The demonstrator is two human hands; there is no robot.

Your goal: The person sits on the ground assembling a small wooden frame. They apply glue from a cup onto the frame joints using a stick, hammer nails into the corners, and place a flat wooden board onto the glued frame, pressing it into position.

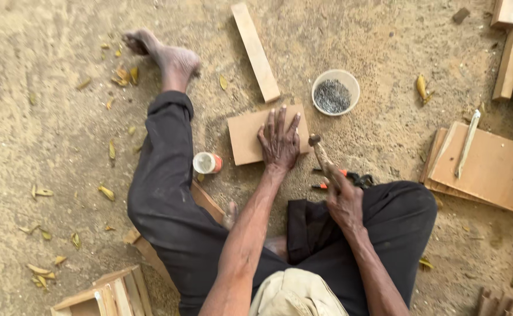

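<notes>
We pin the board, hammer ready.
Our left hand (279, 142) lies flat, fingers spread, on the board (246, 136); our right hand (343, 201) grips the hammer (321, 153) just beside it.

The left hand (280, 142) hides part of the small board (250, 136), and beside that board the bowl's (335, 92) grey contents are too small to tell.

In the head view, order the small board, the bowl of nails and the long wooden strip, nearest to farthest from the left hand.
1. Small board: under the left hand, touching.
2. Bowl of nails: up and right of it.
3. Long wooden strip: above; its near end is about as close as the bowl, too close to call.
</notes>
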